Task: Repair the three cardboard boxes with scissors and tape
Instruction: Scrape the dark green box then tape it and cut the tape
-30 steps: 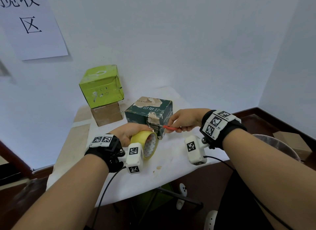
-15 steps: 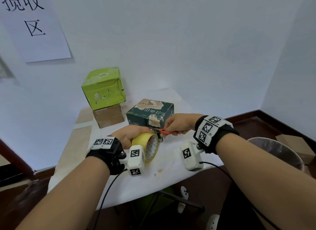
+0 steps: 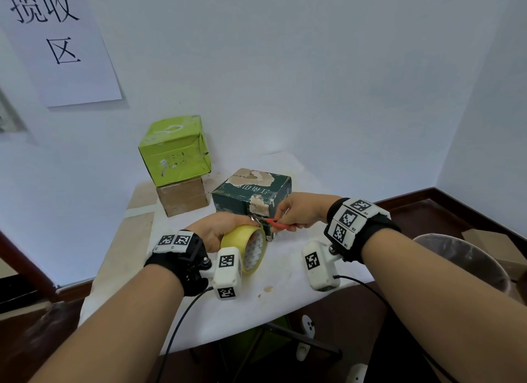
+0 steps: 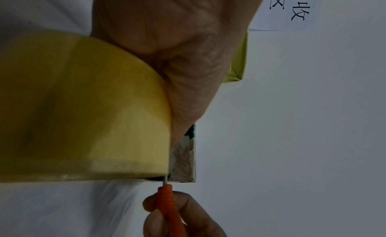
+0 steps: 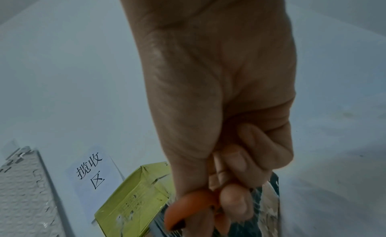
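Head view: the left hand (image 3: 216, 228) grips a glossy yellow tape roll (image 3: 244, 248) against the torn dark green cardboard box (image 3: 252, 196) on the white table (image 3: 285, 283); the right hand (image 3: 299, 211) pinches orange-handled scissors (image 3: 281, 225) at the tape's edge.

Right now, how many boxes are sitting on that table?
3. A light green box sits stacked on a plain brown box at the back; a dark green box stands in front, nearest the hands. None seems hidden.
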The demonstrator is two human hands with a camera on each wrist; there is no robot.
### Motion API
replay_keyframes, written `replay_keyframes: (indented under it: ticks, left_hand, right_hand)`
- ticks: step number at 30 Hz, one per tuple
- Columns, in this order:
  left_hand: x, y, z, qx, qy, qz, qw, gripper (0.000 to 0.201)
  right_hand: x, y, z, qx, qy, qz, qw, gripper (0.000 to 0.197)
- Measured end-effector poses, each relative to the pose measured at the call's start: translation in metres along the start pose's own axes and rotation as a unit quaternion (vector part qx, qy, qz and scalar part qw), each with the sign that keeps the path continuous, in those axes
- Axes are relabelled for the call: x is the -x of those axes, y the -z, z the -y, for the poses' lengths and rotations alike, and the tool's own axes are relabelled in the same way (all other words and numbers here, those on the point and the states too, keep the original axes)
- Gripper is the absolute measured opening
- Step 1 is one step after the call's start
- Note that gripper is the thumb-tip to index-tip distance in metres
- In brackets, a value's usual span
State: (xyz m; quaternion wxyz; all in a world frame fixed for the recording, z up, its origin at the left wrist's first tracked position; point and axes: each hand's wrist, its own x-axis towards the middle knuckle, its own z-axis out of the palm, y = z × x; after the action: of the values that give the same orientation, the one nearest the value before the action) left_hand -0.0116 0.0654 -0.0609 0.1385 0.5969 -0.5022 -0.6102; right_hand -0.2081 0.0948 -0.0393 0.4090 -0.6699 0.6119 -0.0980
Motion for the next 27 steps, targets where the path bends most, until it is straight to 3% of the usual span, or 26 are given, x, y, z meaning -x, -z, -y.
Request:
replay_keyframes:
  ticks: [5,11,14,17,19,20,22,24,27]
  left_hand:
    - [0.008,-0.002,-0.002,-0.031,-0.012,0.009,0.999,0.023]
    - [0.014,0.019,-0.006,-0.091,-0.143,-0.058,0.984,0.005]
    - [0.024,0.028,-0.010,-0.195,-0.241,-0.137,0.941,0.009]
    - [0.032,0.029,-0.018,-0.367,-0.346,-0.218,0.836,0.008]
    - [0.032,0.027,-0.021,-0.489,-0.345,-0.229,0.768,0.008]
    - [0.030,0.026,-0.021,-0.532,-0.324,-0.223,0.750,0.007]
    - [0.025,0.024,-0.019,-0.572,-0.287,-0.207,0.740,0.008]
    - [0.023,0.022,-0.016,-0.567,-0.281,-0.201,0.748,0.011]
    - [0.023,0.022,-0.013,-0.554,-0.289,-0.203,0.754,0.012]
  right_hand:
    - [0.000,-0.002,-0.004,0.024,0.005,-0.001,1.000,0.013]
    - [0.009,-0.001,-0.006,0.037,-0.055,0.077,0.995,0.028]
    - [0.016,-0.002,-0.009,0.103,-0.130,0.106,0.980,0.038]
    - [0.023,0.003,-0.014,0.240,-0.196,0.077,0.948,0.037]
    - [0.024,0.007,-0.021,0.257,-0.242,0.064,0.933,0.038]
    - [0.024,0.007,-0.025,0.228,-0.261,0.058,0.936,0.032]
    - [0.024,0.007,-0.032,0.203,-0.246,-0.004,0.948,0.023]
    - [0.027,0.006,-0.033,0.250,-0.204,-0.073,0.944,0.021]
    - [0.025,0.004,-0.032,0.273,-0.189,-0.105,0.937,0.026]
